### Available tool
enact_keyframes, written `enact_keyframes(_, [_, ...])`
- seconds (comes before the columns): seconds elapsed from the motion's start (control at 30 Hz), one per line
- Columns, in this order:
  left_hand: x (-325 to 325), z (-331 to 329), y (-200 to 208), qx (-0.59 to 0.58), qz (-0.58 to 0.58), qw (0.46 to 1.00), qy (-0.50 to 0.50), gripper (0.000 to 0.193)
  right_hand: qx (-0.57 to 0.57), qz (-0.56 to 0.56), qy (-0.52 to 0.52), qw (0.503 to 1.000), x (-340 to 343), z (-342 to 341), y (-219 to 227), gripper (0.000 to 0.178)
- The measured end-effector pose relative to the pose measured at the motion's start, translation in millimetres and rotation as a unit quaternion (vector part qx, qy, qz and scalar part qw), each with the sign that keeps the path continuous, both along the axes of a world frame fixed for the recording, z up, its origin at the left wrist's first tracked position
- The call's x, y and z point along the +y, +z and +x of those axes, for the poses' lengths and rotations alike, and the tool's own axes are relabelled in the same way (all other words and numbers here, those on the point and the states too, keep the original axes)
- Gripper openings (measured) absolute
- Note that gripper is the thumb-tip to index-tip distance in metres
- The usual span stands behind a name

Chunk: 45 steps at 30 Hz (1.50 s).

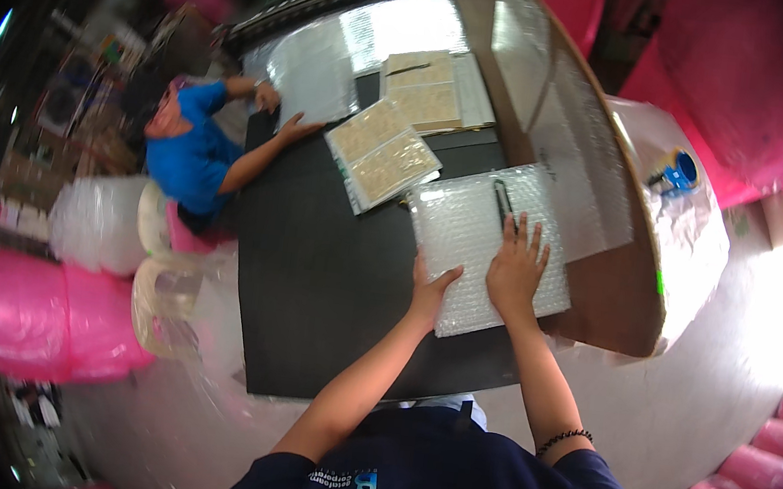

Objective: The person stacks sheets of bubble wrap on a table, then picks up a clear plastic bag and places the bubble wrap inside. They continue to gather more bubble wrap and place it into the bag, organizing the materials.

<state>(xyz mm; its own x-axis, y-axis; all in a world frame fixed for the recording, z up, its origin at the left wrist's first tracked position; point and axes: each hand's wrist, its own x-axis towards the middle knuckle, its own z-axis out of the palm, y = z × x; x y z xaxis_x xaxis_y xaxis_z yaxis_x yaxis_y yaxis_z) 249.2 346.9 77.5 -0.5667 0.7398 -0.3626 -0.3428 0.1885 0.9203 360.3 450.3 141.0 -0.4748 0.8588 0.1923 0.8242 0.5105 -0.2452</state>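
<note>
A clear bubble wrap sheet or pouch (466, 224), perhaps a stack of them, lies at the right side of the black tabletop. My right hand (516, 273) rests flat on it with fingers spread. Just beyond those fingertips, a slim black tool (503, 197) lies on the bubble wrap; its kind is unclear. At the near left edge of the wrap is my left hand (429, 295), thumb and forefinger stretched apart, the thumb over the wrap; its other fingers are mostly hidden.
Brown-and-clear packs (383, 152) lie mid-table, with another stack (424, 89) behind. A co-worker in blue (196, 140) touches clear sheets (310, 71) across the black table (306, 312). A cardboard partition (612, 299) borders the right; a blue tape dispenser (678, 173) sits beyond.
</note>
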Motion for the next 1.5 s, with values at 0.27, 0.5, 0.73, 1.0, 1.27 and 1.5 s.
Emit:
enact_keyframes(0.27, [-57, -6, 26, -0.041, -0.012, 0.995, -0.093, 0.093, -0.047, 0.037, -0.003, 0.998, -2, -7, -10, 0.056])
enact_keyframes(0.5, [-123, -22, 26, -0.087, -0.030, 0.988, -0.124, 0.090, 0.070, 0.158, -0.005, 0.985, -4, 5, -8, 0.057])
enact_keyframes(0.73, [-301, -152, -16, -0.210, -0.028, 0.975, 0.066, 0.055, 0.663, -0.349, -0.338, 0.569, -95, 22, -6, 0.079])
enact_keyframes(1.0, [-521, -278, -53, -0.230, -0.110, 0.925, 0.282, 0.057, 0.681, -0.512, -0.285, 0.440, -101, 15, -56, 0.063])
enact_keyframes(1.27, [-584, -364, -199, -0.308, -0.138, 0.740, 0.582, 0.080, 0.347, -0.613, -0.339, 0.623, -161, 78, -160, 0.048])
enact_keyframes(1.5, [-511, -431, -179, -0.419, 0.011, 0.563, 0.712, 0.119, 0.340, -0.474, -0.552, 0.596, -231, 17, -132, 0.069])
